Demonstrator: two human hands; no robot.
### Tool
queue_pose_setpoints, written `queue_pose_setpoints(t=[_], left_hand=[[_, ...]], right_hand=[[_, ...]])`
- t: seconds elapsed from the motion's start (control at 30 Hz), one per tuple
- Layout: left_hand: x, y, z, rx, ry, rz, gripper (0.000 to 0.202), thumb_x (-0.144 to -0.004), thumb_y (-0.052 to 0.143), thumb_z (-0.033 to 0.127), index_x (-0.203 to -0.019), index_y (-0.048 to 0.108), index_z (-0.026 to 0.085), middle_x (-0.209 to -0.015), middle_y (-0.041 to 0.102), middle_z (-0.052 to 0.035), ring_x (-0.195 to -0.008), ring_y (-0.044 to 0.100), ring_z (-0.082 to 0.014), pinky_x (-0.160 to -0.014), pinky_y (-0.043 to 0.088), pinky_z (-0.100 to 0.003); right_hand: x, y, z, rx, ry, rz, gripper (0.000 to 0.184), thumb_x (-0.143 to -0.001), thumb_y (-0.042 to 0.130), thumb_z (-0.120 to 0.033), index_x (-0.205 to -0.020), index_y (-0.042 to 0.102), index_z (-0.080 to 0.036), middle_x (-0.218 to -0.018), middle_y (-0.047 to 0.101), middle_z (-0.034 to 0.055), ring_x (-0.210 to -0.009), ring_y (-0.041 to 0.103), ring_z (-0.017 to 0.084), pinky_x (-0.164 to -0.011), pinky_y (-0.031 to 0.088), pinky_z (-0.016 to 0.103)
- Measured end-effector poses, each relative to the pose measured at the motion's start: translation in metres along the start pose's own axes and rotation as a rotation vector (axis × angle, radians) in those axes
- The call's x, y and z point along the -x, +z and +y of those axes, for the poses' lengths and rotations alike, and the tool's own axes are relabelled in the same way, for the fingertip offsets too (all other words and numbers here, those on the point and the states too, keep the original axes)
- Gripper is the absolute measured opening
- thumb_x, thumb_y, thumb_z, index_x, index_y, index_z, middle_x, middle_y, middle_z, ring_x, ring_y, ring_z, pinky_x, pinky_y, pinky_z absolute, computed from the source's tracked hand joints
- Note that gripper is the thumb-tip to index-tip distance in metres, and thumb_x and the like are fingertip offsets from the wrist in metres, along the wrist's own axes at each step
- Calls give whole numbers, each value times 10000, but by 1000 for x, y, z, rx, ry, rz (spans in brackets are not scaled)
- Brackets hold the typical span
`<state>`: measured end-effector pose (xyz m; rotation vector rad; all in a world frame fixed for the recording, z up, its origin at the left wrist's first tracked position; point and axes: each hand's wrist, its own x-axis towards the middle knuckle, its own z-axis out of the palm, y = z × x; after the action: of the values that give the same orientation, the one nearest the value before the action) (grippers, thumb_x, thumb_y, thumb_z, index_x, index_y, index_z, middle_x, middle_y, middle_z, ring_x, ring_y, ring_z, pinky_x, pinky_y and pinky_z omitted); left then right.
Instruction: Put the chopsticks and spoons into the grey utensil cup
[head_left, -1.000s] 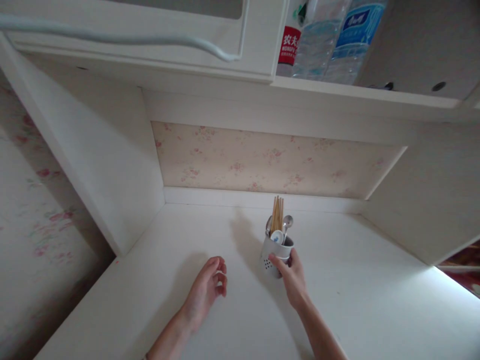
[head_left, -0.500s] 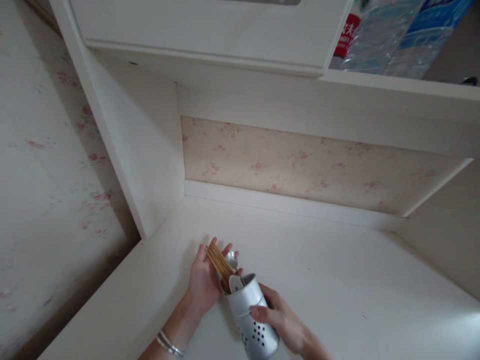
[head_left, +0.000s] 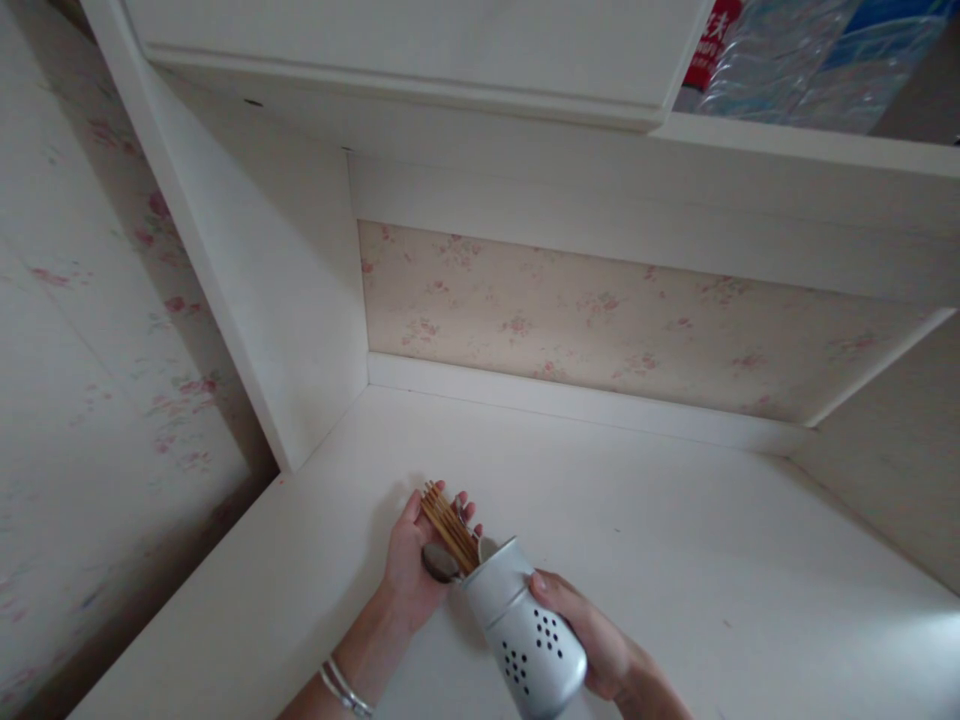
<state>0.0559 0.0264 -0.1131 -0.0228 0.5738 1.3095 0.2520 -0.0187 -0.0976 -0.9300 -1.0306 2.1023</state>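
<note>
My right hand grips a white perforated metal utensil holder, tipped so its mouth points up and left. A bundle of wooden chopsticks and a metal spoon stick out of the mouth. My left hand is cupped under them with fingers spread, palm up, the chopsticks and spoon resting against it. Thin bracelets circle my left wrist. Both hands hover just above the white countertop.
A white cabinet side panel stands left of the counter. A floral backsplash runs along the back. Overhead, a cabinet hangs, with plastic water bottles on a shelf at the upper right.
My right hand has lifted the holder off the counter, brought it nearer and tipped it to the left. My left hand has come under the utensils, and the spoon has slid out onto the palm.
</note>
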Motion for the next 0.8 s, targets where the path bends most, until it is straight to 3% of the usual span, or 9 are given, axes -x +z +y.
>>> queue_pose_setpoints(t=[0.1, 0.33, 0.43, 0.57, 0.8], left_hand=[[-1, 0, 0, 24, 22, 29, 248, -902, 508, 444, -1005, 595, 236, -963, 665, -68, -828, 685, -208, -776, 545, -389], [5, 5, -7, 10, -78, 5, 357, -833, 581, 541, -1075, 579, 279, -1094, 658, -102, -1023, 653, -340, -801, 519, -533], [7, 6, -6, 28, -85, -18, 368, -837, 574, 542, -1074, 584, 261, -1060, 663, -100, -961, 670, -321, -806, 516, -530], [8, 7, -3, 37, -101, -38, 366, -839, 582, 524, -1076, 600, 245, -946, 665, -69, -783, 673, -238, -740, 535, -445], [8, 6, -3, 33, -97, -49, 379, -835, 585, 530, -1084, 602, 246, -990, 661, -81, -895, 665, -286, -817, 511, -529]], right_hand=[[-2, -2, 4, -6, 22, 2, 631, -736, 673, -613, -1059, 654, -71, -771, 671, 82, -623, 598, 134, -547, 432, 193], [-5, -1, 10, -93, 65, -13, 630, -707, 687, -633, -987, 679, -69, -696, 659, 59, -582, 595, 127, -546, 441, 210], [-7, 0, 12, -140, 97, -6, 655, -680, 702, -646, -994, 680, -71, -689, 665, 56, -592, 602, 132, -577, 449, 227], [-7, 0, 13, -174, 132, 1, 695, -626, 731, -668, -968, 686, -64, -651, 662, 45, -568, 604, 129, -575, 452, 228], [-8, -8, 21, -216, 175, 46, 719, -582, 763, -665, -975, 684, -67, -698, 710, 84, -586, 651, 156, -581, 486, 245]])
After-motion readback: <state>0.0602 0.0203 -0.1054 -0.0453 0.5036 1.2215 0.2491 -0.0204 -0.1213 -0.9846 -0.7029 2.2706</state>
